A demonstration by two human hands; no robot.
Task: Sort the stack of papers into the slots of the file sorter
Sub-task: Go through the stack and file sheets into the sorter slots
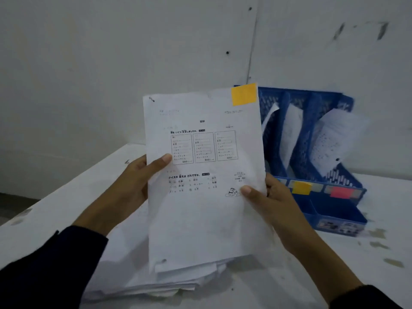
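Pinching a sheet (205, 175) upright by both edges, left hand (133, 181) and right hand (269, 197) show its orange tag (244, 94), apparently matching the sorter (334, 210) behind, above the stack (178, 279).

A pale grey-white wall (111, 52) fills the upper part of the view, lit dimly and evenly. A thin vertical seam (254, 41) runs down it right of centre, with a few small dark holes (227, 52) near it and dark smudges (361, 30) further right. Below stands a white table (334, 264), its back edge touching or just beside the wall; its top is scuffed, with greenish-grey stains (379, 244) on the right. At far left, beyond the table's edge, a strip of dark floor (9, 204) shows
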